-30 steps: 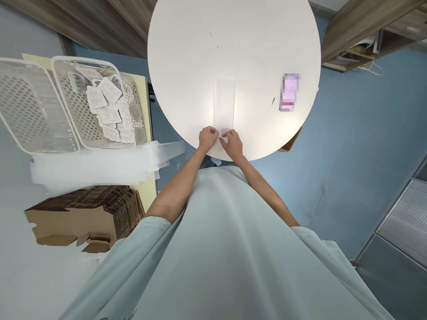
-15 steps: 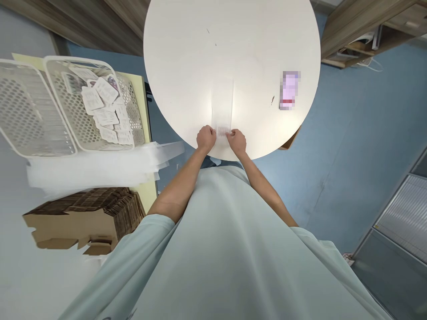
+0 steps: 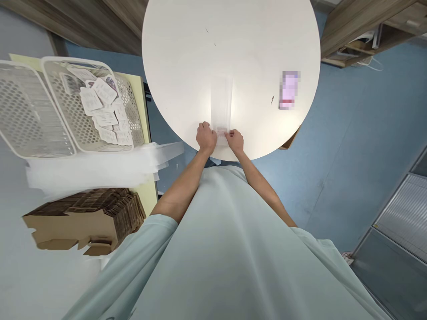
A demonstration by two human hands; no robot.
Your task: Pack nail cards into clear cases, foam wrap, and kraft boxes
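Observation:
A long translucent packing strip [image 3: 221,98] lies lengthwise on the white round table [image 3: 176,58], its near end close to my body. At that end sits a small, flat, partly see-through item [image 3: 220,131] with a pinkish tint; its kind is too blurred to make out. My left hand [image 3: 206,137] is closed at the left edge of the strip's near end, thumb side against it. My right hand [image 3: 235,141] pinches the right edge beside the small item. Fingers hide part of both edges.
At the table's right lies a blurred-out purple phone-shaped object [image 3: 289,91]. To the left, a side table holds a white basket [image 3: 130,100] of labelled cards or packets, a second basket [image 3: 20,106], a stack of white packing sheets [image 3: 90,171] and folded cardboard boxes [image 3: 76,226].
My left hand has shifted slightly, with its knuckles raised further forward. My right hand has moved a little to the left. The strip stays nearly in place.

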